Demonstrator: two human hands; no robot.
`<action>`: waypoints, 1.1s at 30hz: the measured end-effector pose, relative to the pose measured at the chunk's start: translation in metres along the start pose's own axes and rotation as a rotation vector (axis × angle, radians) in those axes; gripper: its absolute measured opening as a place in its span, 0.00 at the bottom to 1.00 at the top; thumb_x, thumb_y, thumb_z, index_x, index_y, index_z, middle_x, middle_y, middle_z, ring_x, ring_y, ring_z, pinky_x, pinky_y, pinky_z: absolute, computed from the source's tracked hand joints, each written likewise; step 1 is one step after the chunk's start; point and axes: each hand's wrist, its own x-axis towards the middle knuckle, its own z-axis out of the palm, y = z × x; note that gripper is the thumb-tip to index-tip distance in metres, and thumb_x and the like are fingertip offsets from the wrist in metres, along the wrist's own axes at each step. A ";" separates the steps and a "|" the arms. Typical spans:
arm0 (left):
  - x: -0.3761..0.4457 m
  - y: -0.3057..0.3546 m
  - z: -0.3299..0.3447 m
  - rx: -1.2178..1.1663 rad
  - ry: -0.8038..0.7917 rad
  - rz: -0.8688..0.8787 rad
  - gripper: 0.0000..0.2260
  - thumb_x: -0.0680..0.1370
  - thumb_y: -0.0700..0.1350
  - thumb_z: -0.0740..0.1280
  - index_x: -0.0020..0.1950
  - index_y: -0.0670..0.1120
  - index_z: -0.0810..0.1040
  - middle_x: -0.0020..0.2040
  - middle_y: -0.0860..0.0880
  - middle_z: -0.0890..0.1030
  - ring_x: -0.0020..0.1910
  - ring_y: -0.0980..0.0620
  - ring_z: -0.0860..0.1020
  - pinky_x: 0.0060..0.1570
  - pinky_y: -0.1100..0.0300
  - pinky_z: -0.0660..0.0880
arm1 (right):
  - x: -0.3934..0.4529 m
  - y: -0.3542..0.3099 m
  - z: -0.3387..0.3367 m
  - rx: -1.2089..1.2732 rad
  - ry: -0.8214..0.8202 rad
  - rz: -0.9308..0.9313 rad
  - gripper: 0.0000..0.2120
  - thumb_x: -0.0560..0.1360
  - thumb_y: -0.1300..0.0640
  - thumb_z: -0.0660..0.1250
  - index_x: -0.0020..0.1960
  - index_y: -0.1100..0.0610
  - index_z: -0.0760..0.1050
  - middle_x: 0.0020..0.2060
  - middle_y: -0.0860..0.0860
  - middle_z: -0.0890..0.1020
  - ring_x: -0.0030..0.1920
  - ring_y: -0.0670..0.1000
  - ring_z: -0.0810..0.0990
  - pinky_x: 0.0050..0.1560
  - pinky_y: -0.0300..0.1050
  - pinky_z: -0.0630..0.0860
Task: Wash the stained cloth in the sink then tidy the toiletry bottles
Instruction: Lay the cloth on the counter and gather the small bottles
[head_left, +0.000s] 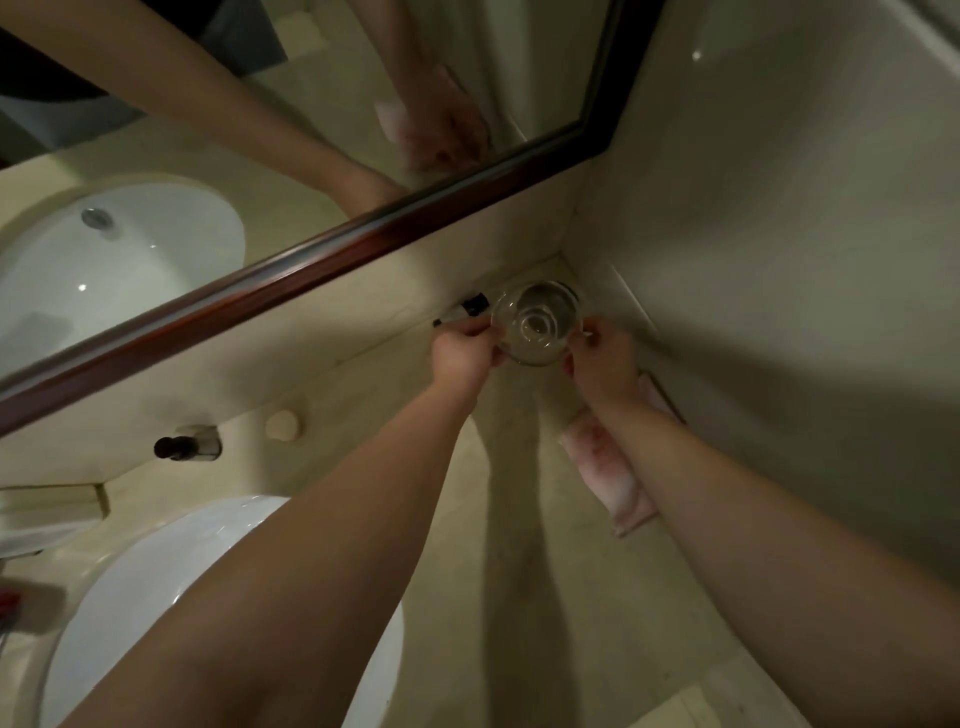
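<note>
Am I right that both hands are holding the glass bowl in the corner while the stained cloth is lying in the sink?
Not quite. The head view shows the stained cloth lying on the counter under the right forearm, not in the sink. Both the left hand and right hand do hold the glass bowl.

Glass (535, 322) in counter corner; cloth (608, 467) nearer right, sink (156, 597) left.

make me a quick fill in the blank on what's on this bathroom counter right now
1. Both hands, the left hand and the right hand, hold a clear ____ in the counter's corner.
2. The stained cloth lies under the ____ forearm.
3. The sink is ____ in colour.
4. The mirror has a dark ____ frame.

Missing words: glass; right; white; wooden
</note>
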 end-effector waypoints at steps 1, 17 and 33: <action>0.004 0.002 0.006 -0.018 0.009 -0.023 0.09 0.76 0.37 0.69 0.56 0.39 0.81 0.38 0.48 0.81 0.34 0.53 0.79 0.35 0.65 0.78 | 0.005 0.001 -0.001 -0.007 0.001 -0.002 0.08 0.77 0.60 0.62 0.42 0.61 0.77 0.29 0.55 0.79 0.30 0.53 0.77 0.37 0.48 0.76; 0.036 0.007 0.044 -0.160 -0.007 -0.094 0.12 0.76 0.30 0.65 0.59 0.38 0.78 0.40 0.47 0.79 0.36 0.53 0.77 0.33 0.66 0.77 | 0.061 0.019 0.016 0.051 0.036 0.193 0.06 0.72 0.53 0.61 0.42 0.53 0.76 0.43 0.60 0.83 0.44 0.61 0.83 0.47 0.61 0.80; 0.008 -0.004 0.016 0.004 0.011 -0.029 0.15 0.77 0.34 0.65 0.63 0.39 0.76 0.50 0.42 0.80 0.41 0.51 0.79 0.43 0.60 0.78 | -0.012 -0.016 0.008 -0.165 0.173 0.047 0.10 0.70 0.51 0.66 0.48 0.55 0.74 0.44 0.57 0.83 0.46 0.59 0.81 0.51 0.55 0.76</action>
